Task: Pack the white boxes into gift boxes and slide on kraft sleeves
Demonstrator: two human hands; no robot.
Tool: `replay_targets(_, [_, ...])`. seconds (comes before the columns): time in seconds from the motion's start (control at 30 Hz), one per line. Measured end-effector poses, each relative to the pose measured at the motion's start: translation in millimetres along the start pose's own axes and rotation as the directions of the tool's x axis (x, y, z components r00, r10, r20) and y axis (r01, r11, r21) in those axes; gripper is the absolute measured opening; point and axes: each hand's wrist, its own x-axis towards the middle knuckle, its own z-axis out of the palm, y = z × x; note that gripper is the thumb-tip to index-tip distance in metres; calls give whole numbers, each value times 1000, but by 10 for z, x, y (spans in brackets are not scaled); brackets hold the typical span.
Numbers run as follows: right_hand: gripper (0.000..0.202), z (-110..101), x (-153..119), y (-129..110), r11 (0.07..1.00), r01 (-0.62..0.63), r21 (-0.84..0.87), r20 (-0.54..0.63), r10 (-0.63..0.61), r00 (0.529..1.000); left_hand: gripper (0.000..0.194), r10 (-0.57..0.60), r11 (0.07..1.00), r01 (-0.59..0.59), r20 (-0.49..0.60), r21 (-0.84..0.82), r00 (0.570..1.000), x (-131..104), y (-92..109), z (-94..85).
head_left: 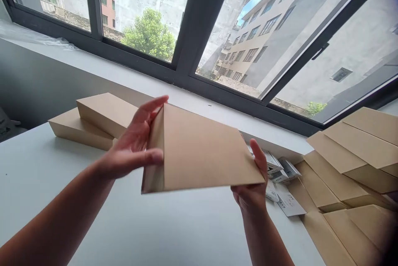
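A plain brown cardboard box (205, 150) is held up in the air above the white table, tilted, with one broad face toward me. My left hand (135, 141) grips its left end, thumb on the near edge and fingers behind the far corner. At the right end my right hand (255, 179) is closed on the lower corner, the thumb pointing up and the fingers curled underneath. The box's far side and bottom are hidden from view.
Brown boxes (105, 110) lie stacked at the table's back left. Several more brown boxes (351, 162) are piled at the right. Small white printed cartons (287, 195) lie between that pile and my right hand. Behind the white table (174, 228) runs a windowsill (149, 85) under dark-framed windows.
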Motion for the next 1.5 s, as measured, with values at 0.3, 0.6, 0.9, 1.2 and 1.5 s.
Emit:
replay_targets(0.3, [64, 2306, 756, 492, 999, 42, -7, 64, -42, 997, 52, -395, 807, 537, -450, 246, 801, 861, 171, -1966])
replay_targets(0.6, [81, 1889, 572, 714, 972, 122, -202, 363, -42, 931, 39, 146, 377, 496, -579, 782, 802, 410, 226, -1294])
replay_targets(0.9, [28, 823, -291, 1075, 941, -141, -309, -208, 78, 975, 82, -184, 589, 261, -188, 765, 965, 45, -1970, 814])
replay_targets(1.2, [35, 660, -745, 698, 945, 87, -315, 157, -38, 987, 56, -298, 642, 330, -171, 693, 939, 528, -2812, 776])
replay_targets(1.5, [38, -929, -1336, -119, 623, -90, -777, -340, -295, 893, 48, -307, 752, 466, -378, 465, 873, 662, -2860, 687])
